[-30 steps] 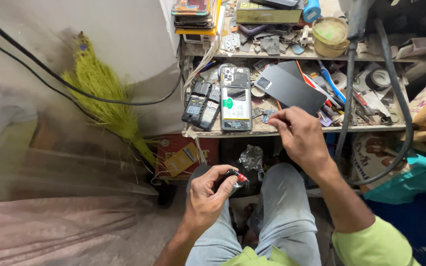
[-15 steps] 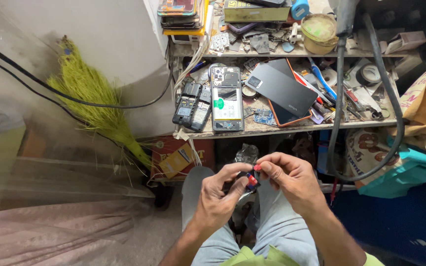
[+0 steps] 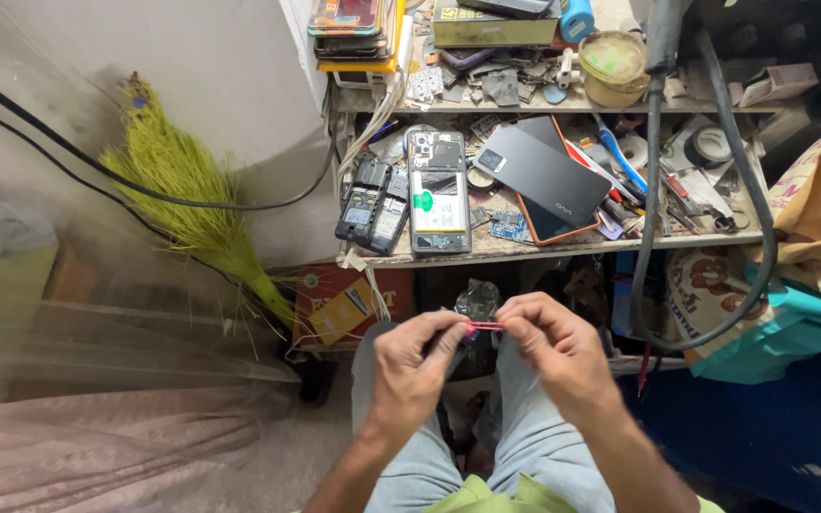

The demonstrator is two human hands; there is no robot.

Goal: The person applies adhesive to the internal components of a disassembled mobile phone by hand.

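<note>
Left hand [image 3: 417, 356] and right hand [image 3: 551, 344] pinch one small pink-red piece [image 3: 483, 327] — perhaps a band.
Its long axis runs nine to three o'clock — both fingertips closed on its ends, equally near.

Soft, even daylight fills the scene, brightest on the pale wall [image 3: 192, 85] at ten o'clock. Deep shadow sits under the shelf [image 3: 525, 249] at centre. Wide-angle bending shows at the edges; focus stays sharp throughout, without glare.
</note>
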